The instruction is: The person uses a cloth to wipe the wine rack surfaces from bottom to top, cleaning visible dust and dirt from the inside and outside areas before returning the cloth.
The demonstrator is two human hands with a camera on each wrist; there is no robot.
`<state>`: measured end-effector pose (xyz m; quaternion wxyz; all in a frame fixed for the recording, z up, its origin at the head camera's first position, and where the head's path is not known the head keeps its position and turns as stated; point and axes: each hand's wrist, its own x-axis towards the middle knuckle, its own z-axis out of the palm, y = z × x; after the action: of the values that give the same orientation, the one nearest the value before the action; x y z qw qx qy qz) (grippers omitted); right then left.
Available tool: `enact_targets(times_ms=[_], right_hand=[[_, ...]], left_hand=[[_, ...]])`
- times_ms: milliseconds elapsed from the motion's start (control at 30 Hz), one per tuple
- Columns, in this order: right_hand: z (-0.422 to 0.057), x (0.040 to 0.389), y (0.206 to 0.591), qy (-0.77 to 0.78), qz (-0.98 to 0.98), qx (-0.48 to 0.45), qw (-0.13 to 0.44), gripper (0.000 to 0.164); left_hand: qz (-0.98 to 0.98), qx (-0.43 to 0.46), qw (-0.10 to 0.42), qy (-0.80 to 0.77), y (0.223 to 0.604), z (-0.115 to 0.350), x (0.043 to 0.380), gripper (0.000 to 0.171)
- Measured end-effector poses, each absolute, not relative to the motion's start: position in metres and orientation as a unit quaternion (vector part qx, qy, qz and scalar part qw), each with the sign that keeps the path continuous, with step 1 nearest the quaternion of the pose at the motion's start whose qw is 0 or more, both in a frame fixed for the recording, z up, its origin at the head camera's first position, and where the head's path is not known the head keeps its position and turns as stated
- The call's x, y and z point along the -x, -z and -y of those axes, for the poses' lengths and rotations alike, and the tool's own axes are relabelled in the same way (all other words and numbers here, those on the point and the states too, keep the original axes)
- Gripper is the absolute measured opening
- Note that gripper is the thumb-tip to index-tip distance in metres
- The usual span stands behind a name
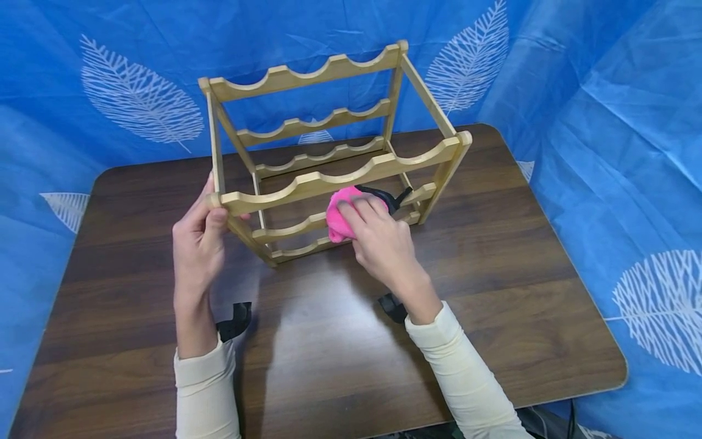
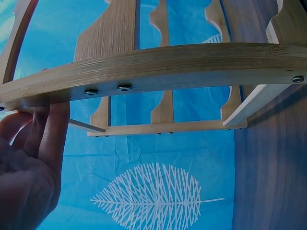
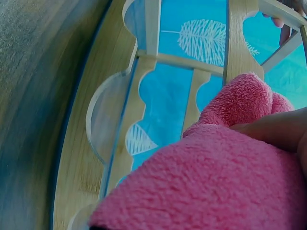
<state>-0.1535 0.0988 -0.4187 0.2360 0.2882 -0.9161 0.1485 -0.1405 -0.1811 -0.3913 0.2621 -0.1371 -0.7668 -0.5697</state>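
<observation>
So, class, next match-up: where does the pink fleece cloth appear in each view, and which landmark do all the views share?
Head: at the centre, the pink fleece cloth is gripped by the right hand.
Left wrist: not in it.
Right wrist: large, across the lower right.
Shared landmark: the wooden wine rack with scalloped rails.

Pink cloth [image 1: 341, 214] and pale tan rack [image 1: 312, 185] at centre, brown streaked desk [image 1: 493, 244], cream sleeves [image 1: 205, 390] at bottom, white-leaf-patterned blue curtain [image 1: 263, 30] at top.

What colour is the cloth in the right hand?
The cloth is pink; it shows best in the right wrist view.
</observation>
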Motion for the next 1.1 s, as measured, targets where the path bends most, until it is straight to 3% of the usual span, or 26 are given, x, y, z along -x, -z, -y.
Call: enact_targets(times_ms=[633,1100], right_hand=[[-0.097,0.150,0.415,-0.215,0.909,-0.303,0.189,0.059],[-0.086,0.147,0.427,-0.329,0.873,-0.298,0.201,0.058]], left_hand=[[0.760,0.126,0.258,0.583,0.391,0.180,0.140,0.053],[0.744,0.125,0.276,0.596,0.393,0.178,0.140,0.054]])
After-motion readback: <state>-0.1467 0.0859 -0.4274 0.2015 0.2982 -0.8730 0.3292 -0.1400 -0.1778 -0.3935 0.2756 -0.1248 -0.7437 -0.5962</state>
